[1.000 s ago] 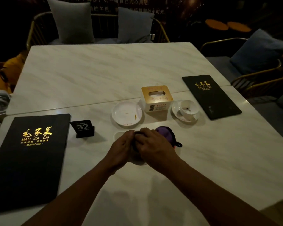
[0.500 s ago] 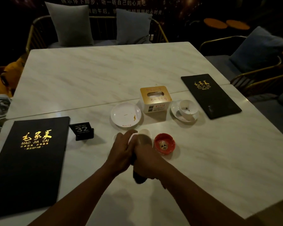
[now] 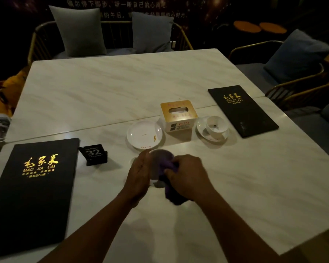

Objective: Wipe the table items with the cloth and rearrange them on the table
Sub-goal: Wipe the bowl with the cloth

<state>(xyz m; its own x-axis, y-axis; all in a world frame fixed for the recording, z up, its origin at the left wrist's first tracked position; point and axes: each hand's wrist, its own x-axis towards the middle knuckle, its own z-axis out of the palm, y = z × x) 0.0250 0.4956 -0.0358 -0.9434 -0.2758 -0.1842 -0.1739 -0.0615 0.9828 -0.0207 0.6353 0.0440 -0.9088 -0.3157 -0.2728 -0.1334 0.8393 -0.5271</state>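
My left hand (image 3: 139, 175) holds a small white bowl (image 3: 156, 160) tilted on its side just above the marble table (image 3: 254, 186). My right hand (image 3: 188, 177) grips a purple cloth (image 3: 171, 196) and presses it against the bowl; the cloth's loose end hangs below my fist. Behind my hands lie a stained white plate (image 3: 144, 134), a gold-topped tissue box (image 3: 178, 115) and a white cup on a saucer (image 3: 216, 126). A black "32" number stand (image 3: 94, 154) is to the left.
A large black menu (image 3: 32, 185) lies at the near left and a second menu (image 3: 241, 110) at the far right. Cushioned chairs ring the table. A second table top (image 3: 122, 82) butts against the far side.
My right hand with the cloth has shifted to the right side of the bowl. It now covers the spot where a small red dish showed half a second ago.
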